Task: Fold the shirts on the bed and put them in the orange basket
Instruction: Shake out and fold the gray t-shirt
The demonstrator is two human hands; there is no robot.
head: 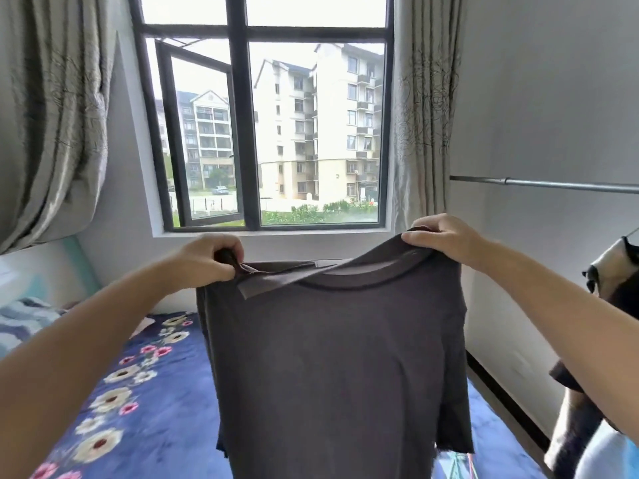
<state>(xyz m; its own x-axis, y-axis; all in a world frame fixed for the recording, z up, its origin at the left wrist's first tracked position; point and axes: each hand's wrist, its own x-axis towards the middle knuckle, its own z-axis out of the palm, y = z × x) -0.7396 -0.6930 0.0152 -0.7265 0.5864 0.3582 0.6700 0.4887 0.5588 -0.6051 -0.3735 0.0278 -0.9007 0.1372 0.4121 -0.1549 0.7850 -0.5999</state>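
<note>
We hold the grey shirt [339, 357] up over the bed [155, 392], left hand [207, 259] and right hand [446, 240] each pinching a shoulder. Folding not begun, we judge; orange basket out of view.

Shirt [339, 368] hangs above the bed [155, 392], window [262, 126] behind.

Bright daylight through the window [262, 126], sky blown out.
Soft overall, motion-blurred at lower corners, wide-angle bending at edges.
</note>
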